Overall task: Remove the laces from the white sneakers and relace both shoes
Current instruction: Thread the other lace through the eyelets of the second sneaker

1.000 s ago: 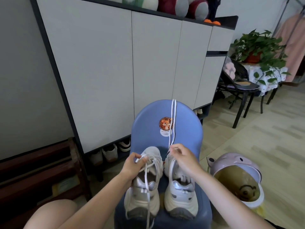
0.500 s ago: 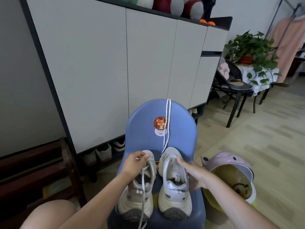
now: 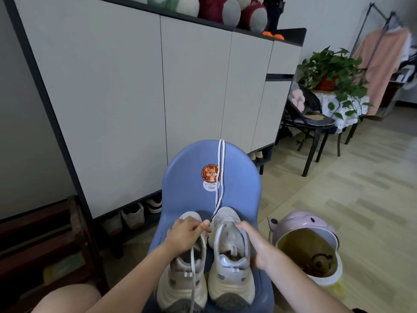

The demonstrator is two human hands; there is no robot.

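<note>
So the surface is a blue plastic chair (image 3: 187, 177) in the lower middle of the frame, smooth and rounded, with a round squirrel sticker (image 3: 211, 172) on the backrest. Behind it a big cabinet (image 3: 126, 91) with flat pale matte doors fills the upper left and centre, plush toys (image 3: 228, 7) sit along its top, and a few pairs of shoes (image 3: 133, 215) are tucked into the gap underneath. Right side of the frame: pale wood-look floor (image 3: 361, 199), a black metal chair (image 3: 316, 129), a leafy potted plant (image 3: 331, 73) on a small cloth-covered table, and a pink garment (image 3: 379, 62) on a rack (blurry up there). Lower right, just beside the blue chair, is a pink animal-shaped bin (image 3: 300, 224), open top.

Both white sneakers sit side by side on the seat, heels toward the camera, chunky soles, mesh toes, shiny silver heel panels. One removed lace (image 3: 220, 168), flat and white, hangs doubled over the top of the backrest down to the toes.

The left hand (image 3: 187, 233) is over the left sneaker (image 3: 182, 281), fingers curled, thumb and fingertips pinching a lace (image 3: 192, 274) that trails down across the shoe toward the bottom edge. The right hand (image 3: 259, 245) rests against the outer side of the right sneaker (image 3: 230, 263), fingers fairly straight along its collar.
</note>
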